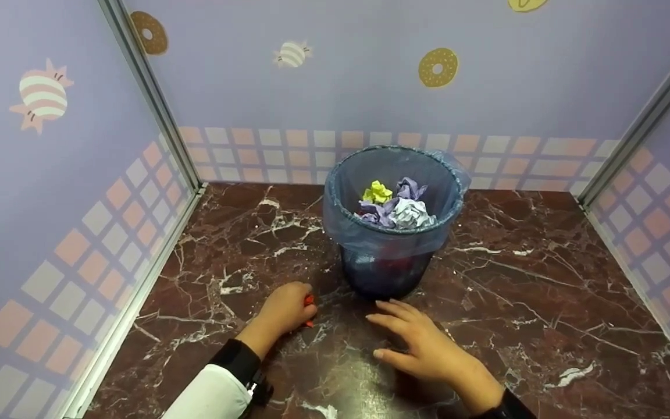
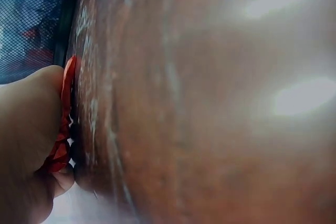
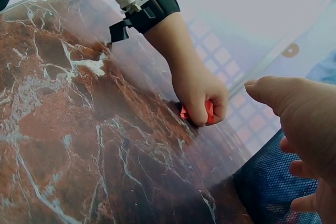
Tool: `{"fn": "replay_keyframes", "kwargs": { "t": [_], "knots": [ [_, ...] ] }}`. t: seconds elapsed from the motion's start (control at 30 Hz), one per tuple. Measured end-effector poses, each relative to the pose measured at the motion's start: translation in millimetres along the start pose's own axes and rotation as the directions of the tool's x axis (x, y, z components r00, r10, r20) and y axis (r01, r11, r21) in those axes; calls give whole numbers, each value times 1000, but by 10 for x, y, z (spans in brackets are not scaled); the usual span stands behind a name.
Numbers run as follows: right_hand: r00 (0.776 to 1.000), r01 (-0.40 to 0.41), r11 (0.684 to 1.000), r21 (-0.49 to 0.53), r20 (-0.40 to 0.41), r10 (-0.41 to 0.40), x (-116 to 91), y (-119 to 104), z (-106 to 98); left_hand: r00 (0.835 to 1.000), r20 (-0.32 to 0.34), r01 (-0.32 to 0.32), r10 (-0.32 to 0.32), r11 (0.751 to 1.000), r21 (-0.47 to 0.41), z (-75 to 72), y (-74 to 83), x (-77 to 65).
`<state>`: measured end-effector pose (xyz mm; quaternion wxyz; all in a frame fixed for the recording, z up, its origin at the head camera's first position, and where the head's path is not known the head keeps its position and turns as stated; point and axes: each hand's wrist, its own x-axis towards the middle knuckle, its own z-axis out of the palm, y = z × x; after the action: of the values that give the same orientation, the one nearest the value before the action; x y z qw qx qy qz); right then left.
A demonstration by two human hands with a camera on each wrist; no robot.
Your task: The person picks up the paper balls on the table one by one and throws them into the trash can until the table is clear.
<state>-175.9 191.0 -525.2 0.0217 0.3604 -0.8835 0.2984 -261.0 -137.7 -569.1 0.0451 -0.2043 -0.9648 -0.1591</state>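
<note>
My left hand [image 1: 287,306] grips a crumpled red paper ball [image 1: 309,309] low over the marble-patterned tabletop, left of the bin. In the left wrist view the red paper [image 2: 64,121] shows between thumb and fingers, close to the surface. My right hand [image 1: 419,343] is held with fingers spread and nothing in it, just in front of the mesh bin [image 1: 390,273]. A translucent blue bag [image 1: 341,224] lines the bin and folds over its rim. Inside lie a yellow paper ball [image 1: 377,192], purple crumpled paper [image 1: 409,189] and a white paper ball [image 1: 410,214].
Lilac panels with pink and white squares enclose the brown marble-patterned tabletop [image 1: 521,302] at the left, back and right. The bin stands near the back panel [image 1: 358,75]. A metal strip [image 1: 154,87] runs up the back left corner.
</note>
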Motion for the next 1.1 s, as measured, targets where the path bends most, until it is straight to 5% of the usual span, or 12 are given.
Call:
{"fn": "replay_keyframes", "kwargs": {
  "t": [0.43,0.7,0.97,1.1],
  "knots": [
    [997,18,1000,18,-70,-17,-17,37,-3,986,137,115,-96,983,-140,-104,-16,184],
    [998,17,1000,10,-52,-16,29,-5,-24,982,129,156,-139,979,-132,-97,-28,154],
    [996,64,995,-80,-53,-69,89,13,-313,981,117,186,-158,937,-295,-151,-55,183],
    [997,70,990,-125,-23,-73,76,39,-464,978,117,196,-172,954,-229,-263,-33,232]
  ]
}}
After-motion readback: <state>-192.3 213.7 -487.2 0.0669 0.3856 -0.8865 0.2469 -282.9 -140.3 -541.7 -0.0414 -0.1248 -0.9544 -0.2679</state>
